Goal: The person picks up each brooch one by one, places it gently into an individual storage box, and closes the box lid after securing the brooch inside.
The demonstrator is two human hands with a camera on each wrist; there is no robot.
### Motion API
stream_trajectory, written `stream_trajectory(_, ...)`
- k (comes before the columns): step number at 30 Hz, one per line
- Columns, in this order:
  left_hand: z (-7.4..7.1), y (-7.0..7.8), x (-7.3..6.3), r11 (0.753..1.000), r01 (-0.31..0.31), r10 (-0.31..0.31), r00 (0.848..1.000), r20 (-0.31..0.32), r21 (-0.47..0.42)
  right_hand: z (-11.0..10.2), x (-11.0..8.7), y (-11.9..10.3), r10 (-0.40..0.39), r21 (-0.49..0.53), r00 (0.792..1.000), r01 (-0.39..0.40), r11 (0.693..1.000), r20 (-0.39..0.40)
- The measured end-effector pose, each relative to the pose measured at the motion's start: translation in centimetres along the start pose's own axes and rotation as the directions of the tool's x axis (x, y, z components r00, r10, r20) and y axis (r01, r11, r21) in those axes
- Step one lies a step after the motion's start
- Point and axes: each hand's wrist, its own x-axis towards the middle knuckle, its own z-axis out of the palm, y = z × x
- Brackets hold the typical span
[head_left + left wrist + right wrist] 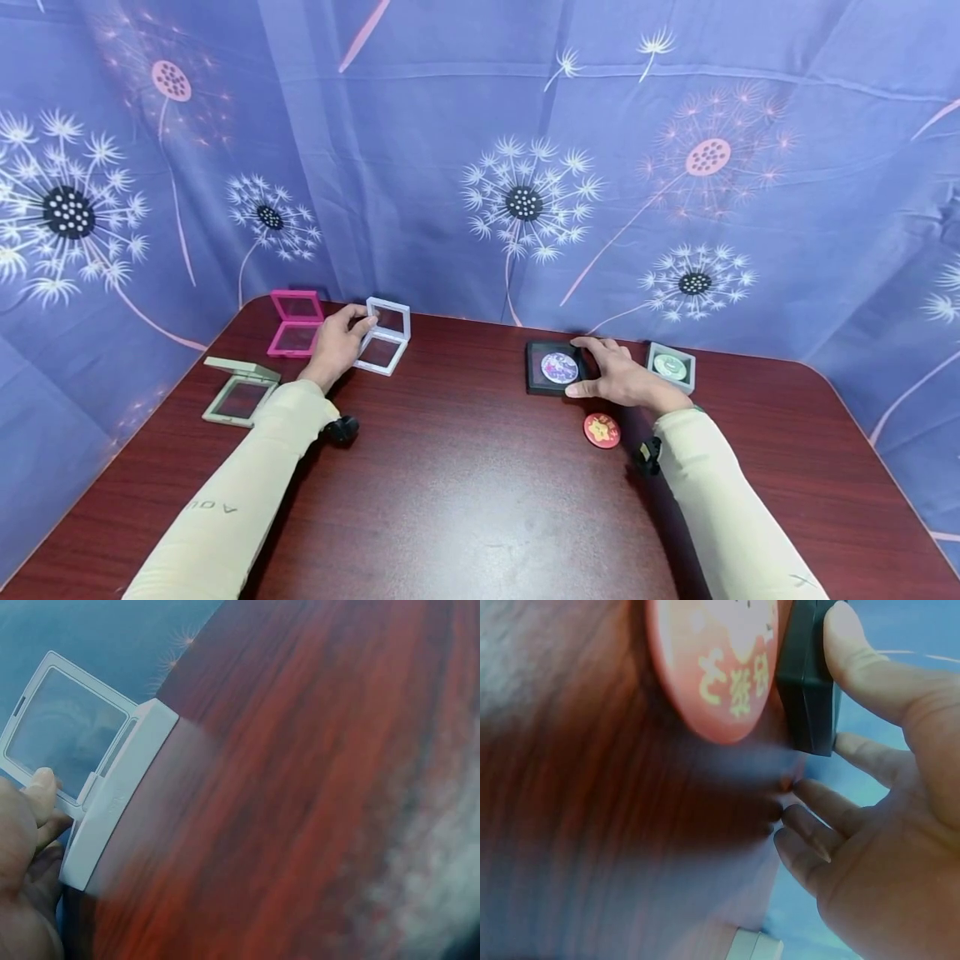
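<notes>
On the left of the table, a white display case [408, 325] stands with its clear lid raised. My left hand [336, 346] pinches the near left side of that lid, thumb on the inner face in the left wrist view. To the right, a black display case [533, 386] lies flat with a purple-and-white round badge [559, 367] in it. My right hand [618, 373] grips the case's right side between thumb and index finger; its other fingers are spread. A red round badge [602, 430] with a yellow figure lies just in front of the black case.
Beyond my left hand stand a pink case [302, 317] and a pale green case [242, 367], both with lids raised. Past my right hand is a grey case [686, 385] with a green badge [670, 367]. A blue flowered curtain [450, 167] hangs along the table's [450, 450] far edge.
</notes>
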Motion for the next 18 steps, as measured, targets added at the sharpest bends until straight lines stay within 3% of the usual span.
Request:
stream_trajectory(10,0.36,0.12,-0.64,1.000,-0.012,0.013,0.993,-0.121,0.009,-0.20,0.03,0.37,0.020,0.017,1.000,-0.020,1.000,0.007)
stream_trajectory(18,0.51,0.01,-0.93,1.000,-0.019,0.017,0.990,-0.139,-0.017,-0.50,-0.11,0.70,0.043,0.042,0.999,-0.044,0.998,0.008)
